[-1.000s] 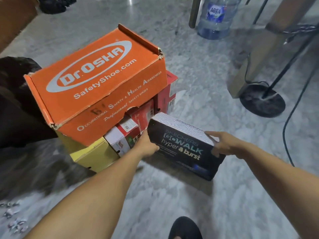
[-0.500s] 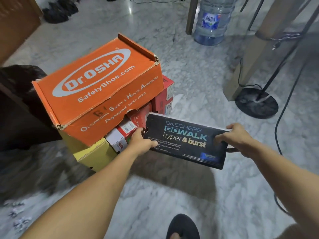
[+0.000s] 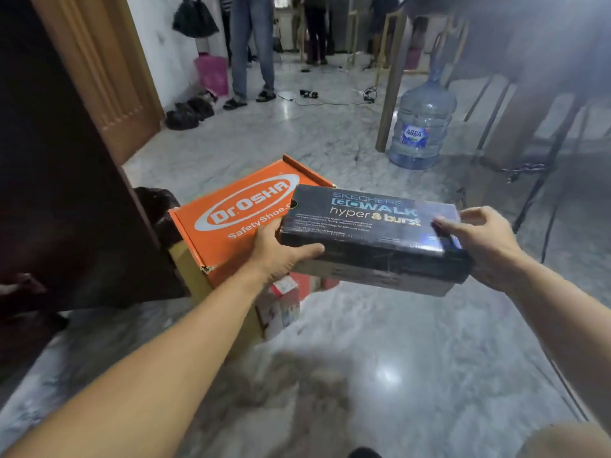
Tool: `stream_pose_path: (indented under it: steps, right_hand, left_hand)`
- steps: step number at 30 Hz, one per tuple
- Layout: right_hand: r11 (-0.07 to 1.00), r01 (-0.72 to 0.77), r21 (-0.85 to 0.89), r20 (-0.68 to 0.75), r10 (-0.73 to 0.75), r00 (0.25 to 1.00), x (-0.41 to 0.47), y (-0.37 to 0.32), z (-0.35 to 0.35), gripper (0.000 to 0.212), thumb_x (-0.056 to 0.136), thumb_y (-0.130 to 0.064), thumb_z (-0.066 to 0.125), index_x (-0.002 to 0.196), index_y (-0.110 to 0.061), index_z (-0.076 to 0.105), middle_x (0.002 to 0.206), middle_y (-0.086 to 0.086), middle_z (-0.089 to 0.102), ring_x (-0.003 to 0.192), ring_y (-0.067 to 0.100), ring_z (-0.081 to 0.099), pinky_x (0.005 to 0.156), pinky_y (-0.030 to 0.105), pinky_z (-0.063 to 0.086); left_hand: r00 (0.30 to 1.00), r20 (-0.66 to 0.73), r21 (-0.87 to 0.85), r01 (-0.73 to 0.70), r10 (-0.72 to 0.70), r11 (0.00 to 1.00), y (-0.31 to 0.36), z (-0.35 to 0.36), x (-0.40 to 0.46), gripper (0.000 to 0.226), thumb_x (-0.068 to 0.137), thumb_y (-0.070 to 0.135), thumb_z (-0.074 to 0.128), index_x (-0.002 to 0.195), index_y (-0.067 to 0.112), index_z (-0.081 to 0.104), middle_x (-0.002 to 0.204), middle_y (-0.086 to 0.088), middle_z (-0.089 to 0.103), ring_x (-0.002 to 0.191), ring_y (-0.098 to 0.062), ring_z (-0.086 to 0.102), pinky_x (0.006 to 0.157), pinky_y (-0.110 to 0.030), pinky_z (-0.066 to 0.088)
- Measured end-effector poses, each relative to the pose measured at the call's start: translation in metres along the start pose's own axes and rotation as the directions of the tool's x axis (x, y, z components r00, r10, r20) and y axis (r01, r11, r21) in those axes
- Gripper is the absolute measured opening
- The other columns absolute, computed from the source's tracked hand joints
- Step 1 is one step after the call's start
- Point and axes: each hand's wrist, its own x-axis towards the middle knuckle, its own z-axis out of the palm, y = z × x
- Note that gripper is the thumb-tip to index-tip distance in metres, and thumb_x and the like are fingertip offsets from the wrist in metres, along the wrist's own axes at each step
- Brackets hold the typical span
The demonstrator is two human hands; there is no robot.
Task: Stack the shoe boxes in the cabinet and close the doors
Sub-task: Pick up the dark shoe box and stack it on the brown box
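I hold a black Skechers shoe box [image 3: 370, 233] in the air, level, above the floor. My left hand [image 3: 281, 252] grips its left end from below and my right hand [image 3: 479, 242] grips its right end. Behind and below it sits an orange Dr.Osha box [image 3: 231, 219] on top of a yellow box [image 3: 185, 269], with red and white boxes [image 3: 281, 305] partly hidden underneath. A dark wooden cabinet door [image 3: 66, 193] stands at the left; the cabinet's inside is out of sight.
A large water jug [image 3: 420, 127] stands on the marble floor beside a wooden table leg [image 3: 390, 94]. A stand and cables [image 3: 542, 200] lie at the right. A person's legs [image 3: 251, 47], shoes [image 3: 188, 114] and a pink bag [image 3: 211, 74] are farther back.
Both hands have lifted the black box off the floor, up to the height of the orange box. My view has tilted up and now takes in the room.
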Motion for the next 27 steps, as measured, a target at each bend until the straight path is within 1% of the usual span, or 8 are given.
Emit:
stream_pose_path:
  steps: [2, 4, 7, 14, 16, 18, 21, 27]
  right_hand:
    - [0.997, 0.028, 0.066, 0.026, -0.030, 0.999, -0.009, -0.022, 0.006, 0.066, 0.052, -0.045, 0.089, 0.108, -0.018, 0.065, 0.106, 0.006, 0.070, 0.089, 0.025, 0.071, 0.077, 0.046, 0.059]
    - [0.996, 0.067, 0.058, 0.069, -0.071, 0.995, -0.019, -0.044, 0.012, 0.059, 0.060, -0.039, 0.088, 0.111, -0.018, 0.067, 0.109, 0.005, 0.070, 0.088, 0.023, 0.069, 0.071, 0.038, 0.058]
    - [0.990, 0.143, 0.009, 0.087, -0.144, 0.986, -0.031, -0.074, 0.023, 0.060, 0.069, -0.035, 0.083, 0.124, -0.018, 0.064, 0.114, 0.003, 0.066, 0.086, 0.020, 0.059, 0.064, 0.026, 0.044]
    - [0.957, 0.265, 0.114, 0.267, -0.286, 0.920, -0.069, -0.142, 0.066, 0.058, 0.066, -0.028, 0.087, 0.117, -0.014, 0.063, 0.105, 0.006, 0.071, 0.085, 0.021, 0.069, 0.085, 0.037, 0.055]
    - [0.946, 0.292, 0.142, 0.363, -0.324, 0.874, -0.084, -0.161, 0.078, 0.047, 0.063, -0.025, 0.089, 0.102, -0.018, 0.066, 0.097, 0.000, 0.072, 0.087, 0.020, 0.071, 0.088, 0.039, 0.055]
    - [0.927, 0.347, 0.139, 0.445, -0.372, 0.814, -0.099, -0.178, 0.090, 0.033, 0.062, -0.019, 0.089, 0.082, -0.026, 0.064, 0.088, -0.008, 0.071, 0.082, 0.013, 0.070, 0.082, 0.030, 0.056]
    - [0.867, 0.479, 0.134, 0.513, -0.475, 0.715, -0.121, -0.202, 0.110, 0.040, 0.061, -0.007, 0.089, 0.078, -0.033, 0.063, 0.079, -0.014, 0.067, 0.066, -0.002, 0.066, 0.059, 0.010, 0.052]
    - [0.736, 0.663, 0.140, 0.510, -0.627, 0.589, -0.167, -0.251, 0.159, 0.077, 0.053, -0.028, 0.093, 0.123, -0.018, 0.066, 0.110, 0.003, 0.070, 0.098, 0.020, 0.068, 0.085, 0.041, 0.058]
  left_hand:
    - [0.998, -0.053, 0.003, -0.036, 0.036, 0.999, 0.013, -0.018, -0.004, 0.052, 0.067, 0.014, 0.088, 0.113, 0.015, 0.065, 0.105, 0.000, 0.069, 0.096, -0.015, 0.063, 0.083, -0.027, 0.053]
    - [0.993, -0.094, 0.019, -0.069, 0.070, 0.997, 0.023, -0.038, -0.006, 0.043, 0.070, 0.015, 0.086, 0.108, 0.017, 0.067, 0.102, 0.000, 0.071, 0.095, -0.018, 0.065, 0.084, -0.031, 0.054]
    - [0.987, -0.126, 0.034, -0.094, 0.098, 0.995, 0.039, -0.067, -0.014, 0.038, 0.073, 0.017, 0.084, 0.106, 0.023, 0.066, 0.102, 0.004, 0.071, 0.092, -0.013, 0.063, 0.079, -0.021, 0.048]
    - [0.957, -0.285, -0.027, -0.061, 0.051, 0.998, 0.076, -0.148, -0.036, 0.036, 0.074, 0.022, 0.083, 0.107, 0.020, 0.068, 0.102, 0.006, 0.070, 0.099, -0.014, 0.064, 0.084, -0.027, 0.050]
    - [0.941, -0.334, -0.016, -0.060, 0.051, 0.998, 0.086, -0.175, -0.043, 0.037, 0.074, 0.025, 0.083, 0.107, 0.021, 0.068, 0.102, 0.006, 0.070, 0.101, -0.016, 0.063, 0.083, -0.031, 0.051]
    - [0.921, -0.384, 0.014, -0.061, 0.061, 0.998, 0.097, -0.202, -0.051, 0.040, 0.074, 0.031, 0.082, 0.110, 0.025, 0.065, 0.105, 0.006, 0.069, 0.103, -0.018, 0.062, 0.088, -0.040, 0.053]
    - [0.887, -0.453, 0.041, -0.080, 0.090, 0.996, 0.111, -0.241, -0.063, 0.042, 0.074, 0.037, 0.081, 0.111, 0.027, 0.063, 0.108, 0.006, 0.067, 0.106, -0.020, 0.061, 0.094, -0.049, 0.052]
    - [0.803, -0.586, 0.064, -0.084, 0.106, 0.994, 0.140, -0.315, -0.089, 0.040, 0.070, 0.047, 0.081, 0.103, 0.034, 0.062, 0.106, 0.010, 0.067, 0.109, -0.020, 0.061, 0.098, -0.048, 0.049]
